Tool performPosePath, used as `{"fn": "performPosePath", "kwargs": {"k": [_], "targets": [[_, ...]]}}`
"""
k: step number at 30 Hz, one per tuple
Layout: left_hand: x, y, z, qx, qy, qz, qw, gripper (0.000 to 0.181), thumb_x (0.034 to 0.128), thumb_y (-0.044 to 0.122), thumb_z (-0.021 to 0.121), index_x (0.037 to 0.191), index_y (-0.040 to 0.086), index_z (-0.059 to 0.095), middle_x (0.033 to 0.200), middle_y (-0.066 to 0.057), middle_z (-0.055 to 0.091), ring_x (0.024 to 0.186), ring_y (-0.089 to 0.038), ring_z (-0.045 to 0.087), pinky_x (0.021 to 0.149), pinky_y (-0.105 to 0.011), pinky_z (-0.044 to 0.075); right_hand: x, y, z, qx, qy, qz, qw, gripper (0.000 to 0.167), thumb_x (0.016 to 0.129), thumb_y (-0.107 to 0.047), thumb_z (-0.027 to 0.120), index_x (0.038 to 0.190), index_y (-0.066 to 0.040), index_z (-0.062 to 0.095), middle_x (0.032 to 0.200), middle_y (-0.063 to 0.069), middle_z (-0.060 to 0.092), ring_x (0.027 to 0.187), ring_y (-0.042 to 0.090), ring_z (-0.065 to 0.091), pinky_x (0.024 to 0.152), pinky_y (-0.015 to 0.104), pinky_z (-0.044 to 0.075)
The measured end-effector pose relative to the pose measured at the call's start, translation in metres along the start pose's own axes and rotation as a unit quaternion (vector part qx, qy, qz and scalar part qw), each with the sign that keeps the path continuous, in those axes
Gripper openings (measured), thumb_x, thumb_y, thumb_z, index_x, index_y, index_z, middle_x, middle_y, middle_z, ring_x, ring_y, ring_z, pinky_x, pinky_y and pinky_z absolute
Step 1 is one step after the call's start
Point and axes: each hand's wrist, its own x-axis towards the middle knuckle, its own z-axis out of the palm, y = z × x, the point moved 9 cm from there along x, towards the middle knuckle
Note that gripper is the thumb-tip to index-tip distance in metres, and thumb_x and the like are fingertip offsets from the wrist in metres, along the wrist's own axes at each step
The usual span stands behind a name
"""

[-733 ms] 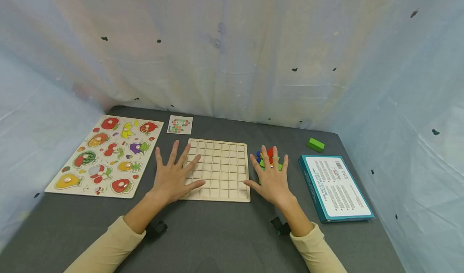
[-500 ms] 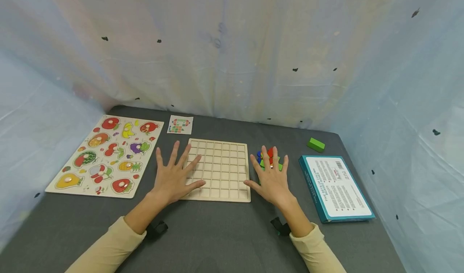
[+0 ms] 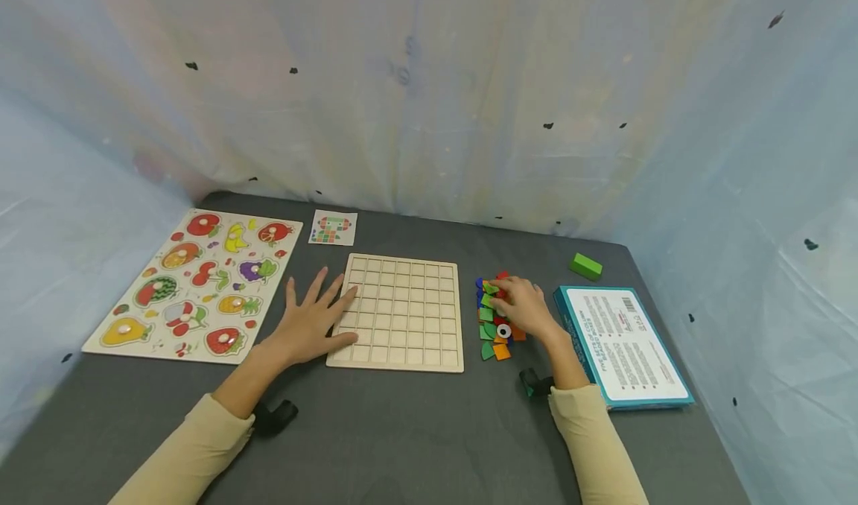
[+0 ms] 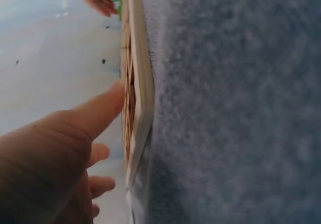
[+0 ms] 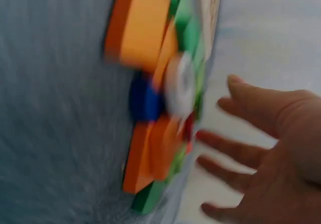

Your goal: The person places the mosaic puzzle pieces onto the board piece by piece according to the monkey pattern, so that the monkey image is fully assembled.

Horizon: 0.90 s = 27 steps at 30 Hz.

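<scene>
left hand [image 3: 304,328]: palm down, fingers spread over left edge of grid board [image 3: 409,315]. right hand [image 3: 526,307]: fingers parted above colored pieces [image 3: 486,314]; box [image 3: 633,348] right of fingers, across tabletop [image 3: 546,267].

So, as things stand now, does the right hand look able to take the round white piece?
Probably yes: the right hand is at the coloured pieces, and the round white piece lies close by, with nothing covering it in the head view.
</scene>
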Motion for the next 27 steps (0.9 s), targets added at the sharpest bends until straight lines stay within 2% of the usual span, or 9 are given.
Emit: {"fn": "performPosePath", "kwargs": {"k": [4,7,12,18,21,24,27], "targets": [[-0.002,-0.004,0.008,-0.064,-0.025,0.025,0.9973,0.087,0.0889,0.058,0.066,0.153,0.006,0.039,0.161,-0.020,0.026,0.149,-0.045,0.008,0.105,-0.077,0.001,0.023,0.010,-0.004,0.019,0.004,-0.010,0.9998,0.030,0.094,-0.011,0.069,0.123,0.000,0.069,0.123,0.022,0.061,0.115,0.044,0.051,0.098,0.068,0.032],[-0.002,-0.006,0.011,-0.088,-0.031,0.036,0.9950,0.093,0.0844,0.062,0.069,0.153,0.007,0.040,0.161,-0.018,0.025,0.149,-0.043,0.012,0.106,-0.076,0.003,0.038,0.012,-0.004,0.020,-0.009,-0.009,0.9997,0.027,0.094,-0.012,0.070,0.118,-0.001,0.071,0.113,0.020,0.061,0.108,0.040,0.052,0.093,0.063,0.035],[-0.003,-0.011,0.016,-0.092,-0.023,0.040,0.9947,0.101,0.0789,0.067,0.071,0.155,0.011,0.037,0.163,-0.015,0.022,0.149,-0.042,0.015,0.108,-0.075,0.002,0.057,0.010,0.002,0.008,-0.039,-0.006,0.9992,0.023,0.093,-0.016,0.072,0.111,-0.002,0.072,0.100,0.015,0.058,0.096,0.033,0.050,0.088,0.058,0.035],[-0.007,-0.014,0.020,-0.091,-0.007,0.050,0.9945,0.100,0.0795,0.068,0.069,0.156,0.013,0.036,0.164,-0.013,0.022,0.149,-0.040,0.014,0.109,-0.072,-0.001,0.063,0.015,0.015,0.014,-0.068,0.012,0.9975,0.019,0.092,-0.018,0.074,0.101,-0.002,0.069,0.093,0.011,0.060,0.088,0.029,0.052,0.089,0.058,0.033],[-0.008,-0.015,0.021,-0.099,-0.003,0.052,0.9938,0.100,0.0798,0.068,0.069,0.156,0.014,0.035,0.164,-0.012,0.021,0.149,-0.039,0.014,0.110,-0.071,-0.002,0.065,0.017,0.017,0.024,-0.060,0.014,0.9978,0.015,0.091,-0.017,0.074,0.095,-0.004,0.067,0.087,0.008,0.061,0.082,0.026,0.053,0.087,0.054,0.031],[-0.009,-0.019,0.022,-0.103,0.003,0.051,0.9934,0.099,0.0798,0.069,0.068,0.156,0.014,0.036,0.164,-0.012,0.022,0.149,-0.039,0.014,0.110,-0.070,-0.002,0.068,0.016,0.016,0.043,-0.033,0.010,0.9985,0.013,0.092,-0.015,0.074,0.090,-0.005,0.066,0.082,0.005,0.062,0.077,0.024,0.053,0.085,0.049,0.028],[-0.010,-0.023,0.022,-0.108,0.011,0.051,0.9928,0.098,0.0790,0.068,0.070,0.156,0.015,0.037,0.164,-0.011,0.023,0.149,-0.039,0.016,0.110,-0.070,-0.002,0.070,0.011,0.014,0.095,0.000,0.007,0.9955,0.010,0.093,-0.011,0.072,0.092,-0.004,0.065,0.083,0.007,0.063,0.074,0.023,0.055,0.081,0.043,0.035]]}}
